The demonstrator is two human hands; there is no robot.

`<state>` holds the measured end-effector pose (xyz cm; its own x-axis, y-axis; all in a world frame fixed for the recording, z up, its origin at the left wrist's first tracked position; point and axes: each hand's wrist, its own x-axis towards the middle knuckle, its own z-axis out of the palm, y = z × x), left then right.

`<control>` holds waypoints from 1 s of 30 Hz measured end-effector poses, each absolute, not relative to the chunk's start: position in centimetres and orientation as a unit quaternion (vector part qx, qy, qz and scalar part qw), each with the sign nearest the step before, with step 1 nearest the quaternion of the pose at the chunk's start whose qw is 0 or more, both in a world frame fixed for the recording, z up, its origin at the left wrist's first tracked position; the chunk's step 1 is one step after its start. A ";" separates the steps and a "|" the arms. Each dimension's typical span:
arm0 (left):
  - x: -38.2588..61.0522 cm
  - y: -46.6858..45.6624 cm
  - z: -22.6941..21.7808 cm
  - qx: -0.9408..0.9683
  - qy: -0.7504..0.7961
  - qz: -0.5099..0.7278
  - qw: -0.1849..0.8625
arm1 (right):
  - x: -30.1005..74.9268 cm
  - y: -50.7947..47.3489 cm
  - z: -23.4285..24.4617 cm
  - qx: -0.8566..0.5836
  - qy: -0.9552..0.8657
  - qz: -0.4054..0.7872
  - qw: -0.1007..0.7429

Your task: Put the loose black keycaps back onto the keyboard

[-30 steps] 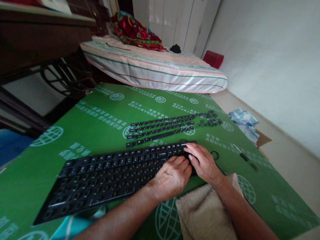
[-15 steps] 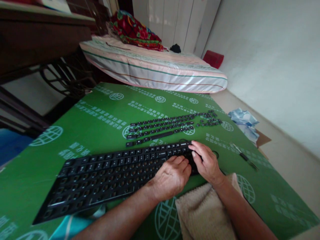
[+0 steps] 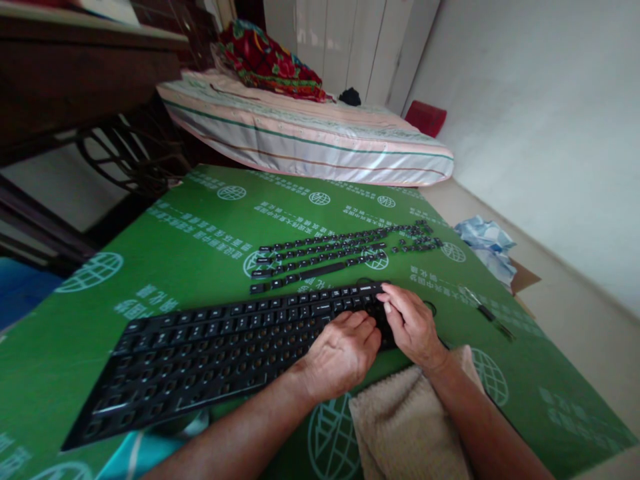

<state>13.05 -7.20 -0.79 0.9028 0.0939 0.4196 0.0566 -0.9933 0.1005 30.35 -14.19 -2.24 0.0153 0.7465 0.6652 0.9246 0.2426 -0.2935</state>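
Observation:
A black keyboard [image 3: 200, 347] lies slanted on the green printed tablecloth [image 3: 200, 233], and many of its key sockets are bare. Both of my hands work at its right end. My left hand [image 3: 343, 353] rests on the keys with its fingers curled under, so their tips are hidden. My right hand [image 3: 410, 323] sits beside it, its fingers bent and pinched together on the keys at the far right corner. What they grip is too small to make out. Several loose keycaps [image 3: 340, 250] lie in neat rows just beyond the keyboard.
A beige towel [image 3: 405, 427] lies under my right forearm at the near edge. A thin metal tool [image 3: 487, 313] lies to the right on the cloth. Crumpled blue-white cloth [image 3: 485, 240] lies past the table's right edge. Behind are a striped mattress [image 3: 310, 133] and a dark sewing-machine stand [image 3: 115, 147].
My right hand has slid a little to the right along the keyboard's end and its fingers have bent tighter. My left hand has barely moved.

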 end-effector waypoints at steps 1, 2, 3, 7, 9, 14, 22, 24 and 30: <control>13.0 -7.2 -0.8 0.974 0.039 0.218 0.043 | 30.3 -14.2 -2.2 -0.604 -0.695 -0.117 0.372; 13.0 -7.2 -0.8 0.974 0.040 0.221 0.042 | 30.3 -14.2 -2.2 -0.605 -0.698 -0.116 0.365; 13.0 -7.2 -0.8 0.973 0.041 0.223 0.042 | 30.3 -14.2 -2.2 -0.607 -0.699 -0.114 0.362; 13.1 -7.3 -0.9 0.973 0.047 0.223 0.043 | 30.6 -14.2 -2.5 -0.615 -0.672 -0.109 0.398; 13.1 -7.2 -0.9 0.973 0.045 0.220 0.045 | 30.9 -14.3 -2.8 -0.628 -0.642 -0.109 0.426; 13.0 -7.1 -1.1 0.969 0.050 0.240 0.040 | 31.7 -14.1 -3.4 -0.666 -0.579 -0.106 0.457; 12.9 -6.8 -1.4 0.960 0.047 0.272 0.039 | 32.0 -13.7 -3.3 -0.678 -0.543 -0.120 0.482; 12.8 -6.8 -1.3 0.962 0.056 0.264 0.051 | 32.0 -13.6 -3.3 -0.683 -0.535 -0.119 0.482; 12.4 -6.6 -0.8 0.967 0.057 0.236 0.072 | 32.1 -13.2 -4.2 -0.711 -0.493 -0.111 0.489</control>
